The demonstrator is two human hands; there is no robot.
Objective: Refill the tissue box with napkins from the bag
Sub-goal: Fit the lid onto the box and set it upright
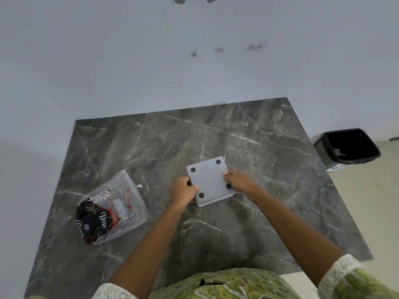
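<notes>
Both hands grip the tissue box (210, 181), inverted on the bench (269, 147): left hand (183, 190) and right hand (237, 182) fingers closed on opposite edges. Rigid, light, probably smooth; hold by edges. Bag (112, 209) lies left. Bin (347, 147) beyond.

Likely a home: a dark marble counter (248, 130) against a scuffed white wall (151, 61), a black bin (323, 145) on tiled floor (367, 190).
</notes>
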